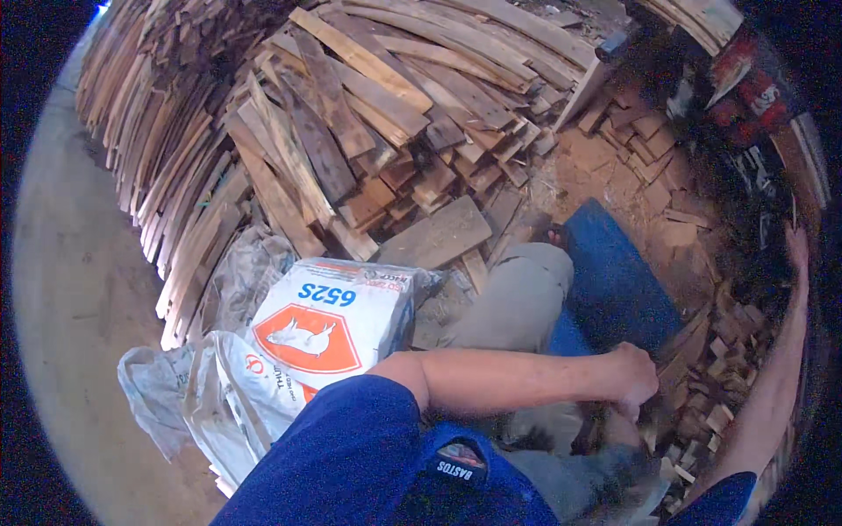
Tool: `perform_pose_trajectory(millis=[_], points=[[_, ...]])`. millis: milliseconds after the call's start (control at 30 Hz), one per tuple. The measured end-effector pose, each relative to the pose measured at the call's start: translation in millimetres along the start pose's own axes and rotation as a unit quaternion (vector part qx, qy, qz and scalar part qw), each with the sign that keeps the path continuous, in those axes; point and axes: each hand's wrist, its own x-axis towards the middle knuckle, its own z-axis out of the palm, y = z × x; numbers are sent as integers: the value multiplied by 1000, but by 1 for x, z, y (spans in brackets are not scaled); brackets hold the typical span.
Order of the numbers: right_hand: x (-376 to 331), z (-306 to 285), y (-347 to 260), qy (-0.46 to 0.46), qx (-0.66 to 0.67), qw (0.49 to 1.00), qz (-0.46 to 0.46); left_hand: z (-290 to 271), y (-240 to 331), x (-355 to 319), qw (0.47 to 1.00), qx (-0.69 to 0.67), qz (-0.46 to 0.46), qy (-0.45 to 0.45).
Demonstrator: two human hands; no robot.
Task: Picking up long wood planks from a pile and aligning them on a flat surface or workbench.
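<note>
My left hand (633, 377) is curled into a fist at the end of my bare forearm, which crosses in front of my lap. Whatever it may hold is hidden inside the fingers. It is over the near end of a flat dark blue panel (621, 276) and beside the heap of small wood offcuts (724, 368). At the far right rim my right hand (796, 248) reaches forward next to a dark machine (754, 175) with red parts. The fisheye edge squeezes its fingers too thin to read.
Long rough boards (351, 96) lie piled ahead and to the left, many ends pointing toward me. A white sack (307, 329) with an orange emblem lies left of my bent leg (517, 294). More short wood blocks (645, 140) and sawdust (583, 162) cover the ground ahead right.
</note>
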Motion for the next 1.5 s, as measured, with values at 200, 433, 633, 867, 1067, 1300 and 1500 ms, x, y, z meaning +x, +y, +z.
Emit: perform_pose_trajectory(millis=[200,433,633,867,1067,1300,1500], points=[[-42,-6,-32,47,-9,999,5,7,0,15,994,7,-96,-52],[-94,-6,-55,63,-7,998,10,-24,-12,14,994,27,-103,-14],[-90,-2,-51,72,1,997,-14,-144,-70,14,963,-131,-146,184],[-89,31,43,-21,-121,991,-57,-204,-292,-196,427,6,-501,753],[-98,23,78,-118,-174,977,-26,-174,-385,-373,251,-22,-734,631],[-117,4,45,-52,-83,986,-131,-189,-351,-308,553,-271,-542,571],[-125,-8,37,-43,-43,982,-180,-197,-354,-275,461,-210,-685,524]])
